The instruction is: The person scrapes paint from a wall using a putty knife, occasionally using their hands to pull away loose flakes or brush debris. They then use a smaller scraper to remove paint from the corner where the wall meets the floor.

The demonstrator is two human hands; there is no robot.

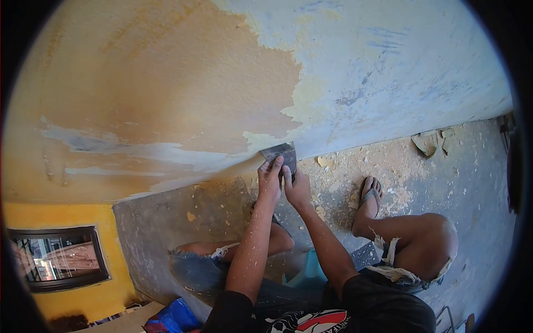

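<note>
A flat grey metal scraper (282, 152) rests with its wide edge against the lower part of the wall (222, 83), close to where it meets the floor. My left hand (270, 180) is closed on the scraper, its fingers on the blade's left side. My right hand (297, 187) grips it from the right, with the thumb up on the blade. Orange-yellow paint covers the wall's left part, its ragged edge running down to the scraper. The wall to the right is pale and bluish, with dark marks.
Paint flakes (344, 172) litter the grey floor (466, 183), with larger peeled pieces (426, 143) by the wall. My bent legs, in torn jeans, flank a light-blue object (312, 269). A framed window (58, 258) and a blue bag (175, 317) are at the lower left.
</note>
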